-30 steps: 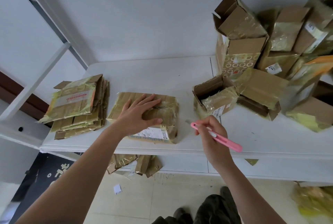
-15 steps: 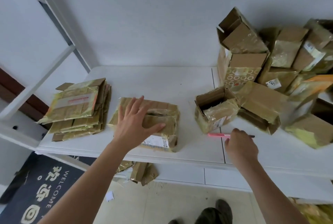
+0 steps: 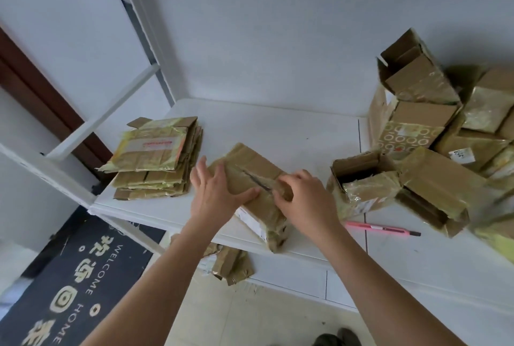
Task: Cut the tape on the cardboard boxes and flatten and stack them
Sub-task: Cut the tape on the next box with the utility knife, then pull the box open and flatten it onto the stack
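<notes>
Right hand [image 3: 306, 195] left cutter [image 3: 382, 228], joins box [image 3: 251, 176] (fingertips hidden)

white table [image 3: 278, 134] | flattened stack [image 3: 157, 159] left | taped box [image 3: 258, 170] centre | pink cutter [image 3: 381, 227], box pile [image 3: 434, 134] right

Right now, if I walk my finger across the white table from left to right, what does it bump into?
flat box stack → left hand → taped box → right hand → open box → box pile
</notes>
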Action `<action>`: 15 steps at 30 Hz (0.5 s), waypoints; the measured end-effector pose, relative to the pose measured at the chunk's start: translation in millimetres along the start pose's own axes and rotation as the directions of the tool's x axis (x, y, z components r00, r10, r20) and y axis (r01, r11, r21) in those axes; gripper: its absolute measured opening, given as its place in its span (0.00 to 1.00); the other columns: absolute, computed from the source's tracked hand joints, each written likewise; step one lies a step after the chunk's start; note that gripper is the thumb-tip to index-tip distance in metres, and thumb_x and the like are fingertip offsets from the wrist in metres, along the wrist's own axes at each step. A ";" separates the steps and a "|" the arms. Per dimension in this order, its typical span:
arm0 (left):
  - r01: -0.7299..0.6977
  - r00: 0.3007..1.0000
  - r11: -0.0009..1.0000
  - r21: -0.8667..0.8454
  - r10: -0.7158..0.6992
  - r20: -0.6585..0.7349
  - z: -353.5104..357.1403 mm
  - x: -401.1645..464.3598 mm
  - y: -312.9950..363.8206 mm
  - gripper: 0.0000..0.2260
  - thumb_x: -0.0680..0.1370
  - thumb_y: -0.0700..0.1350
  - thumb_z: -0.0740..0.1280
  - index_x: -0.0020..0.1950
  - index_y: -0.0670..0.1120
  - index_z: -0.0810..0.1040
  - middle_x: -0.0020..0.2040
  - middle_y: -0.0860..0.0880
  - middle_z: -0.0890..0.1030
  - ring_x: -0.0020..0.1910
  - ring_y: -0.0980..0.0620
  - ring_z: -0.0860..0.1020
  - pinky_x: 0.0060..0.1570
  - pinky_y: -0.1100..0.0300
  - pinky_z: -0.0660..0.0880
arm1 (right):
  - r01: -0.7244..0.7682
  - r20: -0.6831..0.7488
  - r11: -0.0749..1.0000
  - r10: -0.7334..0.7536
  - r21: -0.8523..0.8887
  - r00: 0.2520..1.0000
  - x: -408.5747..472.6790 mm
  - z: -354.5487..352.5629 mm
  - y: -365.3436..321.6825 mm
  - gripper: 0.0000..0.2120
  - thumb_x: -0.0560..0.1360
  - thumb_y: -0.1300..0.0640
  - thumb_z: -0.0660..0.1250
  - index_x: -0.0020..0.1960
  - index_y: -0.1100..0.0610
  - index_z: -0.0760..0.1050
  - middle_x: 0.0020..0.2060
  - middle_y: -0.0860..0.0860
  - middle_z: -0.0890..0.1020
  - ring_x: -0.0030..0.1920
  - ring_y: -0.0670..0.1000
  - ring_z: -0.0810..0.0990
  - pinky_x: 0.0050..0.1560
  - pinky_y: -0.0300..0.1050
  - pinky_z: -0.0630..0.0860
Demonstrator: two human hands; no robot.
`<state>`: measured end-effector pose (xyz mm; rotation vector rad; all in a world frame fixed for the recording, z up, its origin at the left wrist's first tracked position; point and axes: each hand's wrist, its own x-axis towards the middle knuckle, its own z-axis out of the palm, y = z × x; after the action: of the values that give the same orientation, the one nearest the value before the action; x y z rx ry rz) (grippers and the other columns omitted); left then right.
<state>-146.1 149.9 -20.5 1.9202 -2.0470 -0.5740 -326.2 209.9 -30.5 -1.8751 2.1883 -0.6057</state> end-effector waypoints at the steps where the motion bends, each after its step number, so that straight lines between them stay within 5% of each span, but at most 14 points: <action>1: -0.034 0.999 0.999 0.001 0.034 -0.010 -2.3 4.6 1.5 0.47 0.64 0.71 0.71 0.75 0.51 0.59 0.75 0.53 0.45 0.77 0.44 0.45 0.64 0.44 0.69 | -0.024 -0.025 0.993 0.022 -0.112 0.999 -5.5 1.0 -5.5 0.18 0.77 0.40 0.61 0.61 0.49 0.75 0.51 0.50 0.75 0.50 0.53 0.76 0.37 0.44 0.70; 3: -0.027 0.999 0.999 0.020 0.028 -0.028 -3.1 11.7 7.5 0.48 0.65 0.67 0.74 0.77 0.50 0.56 0.76 0.49 0.48 0.76 0.42 0.51 0.63 0.45 0.70 | -0.062 -0.054 0.969 0.050 -0.238 0.997 -14.0 1.5 -17.7 0.20 0.78 0.38 0.58 0.58 0.52 0.74 0.46 0.51 0.73 0.44 0.53 0.76 0.34 0.43 0.65; 5: 0.126 0.992 0.987 -0.101 -0.124 0.029 1.6 14.6 13.0 0.45 0.67 0.62 0.76 0.74 0.45 0.59 0.70 0.44 0.62 0.69 0.40 0.66 0.57 0.49 0.74 | -0.060 -0.043 0.971 0.052 -0.230 0.998 -16.7 -0.8 -22.6 0.21 0.79 0.37 0.57 0.58 0.53 0.72 0.45 0.51 0.71 0.43 0.53 0.76 0.34 0.43 0.64; 8: 0.434 0.897 0.755 -0.492 -0.309 0.316 12.6 9.7 15.3 0.26 0.71 0.58 0.75 0.58 0.42 0.72 0.52 0.47 0.78 0.49 0.47 0.80 0.41 0.52 0.82 | -0.030 0.003 0.972 0.032 -0.233 0.999 -8.6 -8.7 -19.8 0.23 0.79 0.36 0.55 0.57 0.54 0.72 0.47 0.52 0.74 0.45 0.54 0.79 0.35 0.43 0.66; 15: 0.365 0.929 0.743 -0.561 -0.255 0.267 15.7 4.4 13.1 0.16 0.75 0.54 0.72 0.50 0.41 0.78 0.45 0.43 0.83 0.40 0.44 0.84 0.38 0.48 0.83 | -0.008 0.050 0.975 0.020 -0.222 0.999 20.5 -3.8 -33.2 0.24 0.77 0.35 0.60 0.57 0.56 0.69 0.45 0.50 0.70 0.46 0.53 0.80 0.37 0.43 0.67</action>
<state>-165.3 147.6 -28.6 1.8400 -1.3545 -1.3375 -301.6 186.8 -10.6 -1.9534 2.3157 -0.3164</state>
